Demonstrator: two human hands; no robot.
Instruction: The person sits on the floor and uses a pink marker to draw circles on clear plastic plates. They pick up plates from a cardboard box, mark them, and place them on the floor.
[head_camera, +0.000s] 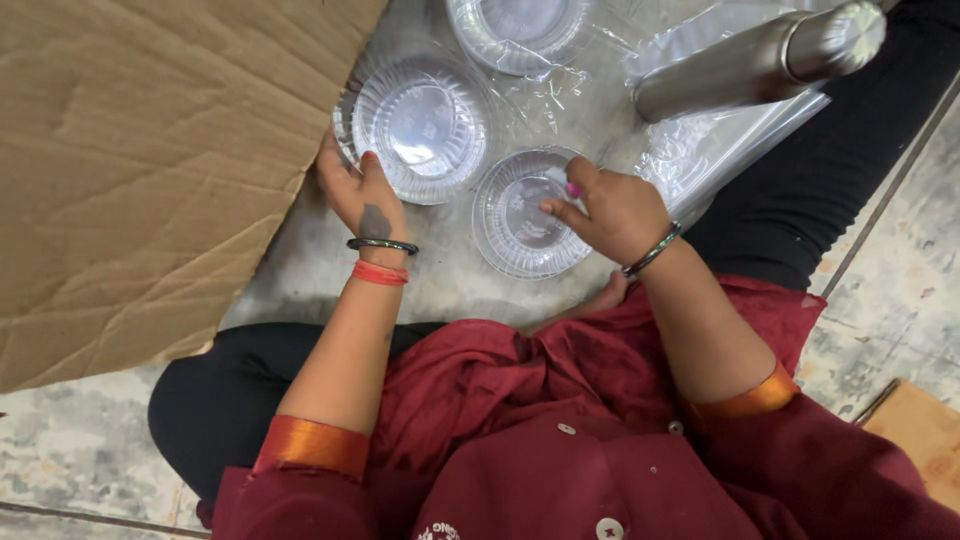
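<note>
I sit cross-legged on a stone floor. My left hand (360, 195) grips the near rim of a stack of clear ribbed plastic bowls (420, 125). My right hand (610, 210) rests on the right edge of a second clear plastic bowl (520, 225) that lies on the floor in front of me, with fingers pinched at its rim. A third clear bowl (515, 30) lies farther away, partly in plastic wrap.
A large flattened cardboard sheet (140, 170) covers the floor at the left. A steel bottle (760, 60) lies on its side at the upper right on crumpled clear plastic wrap (700, 150). A brown cardboard corner (925, 430) shows at the lower right.
</note>
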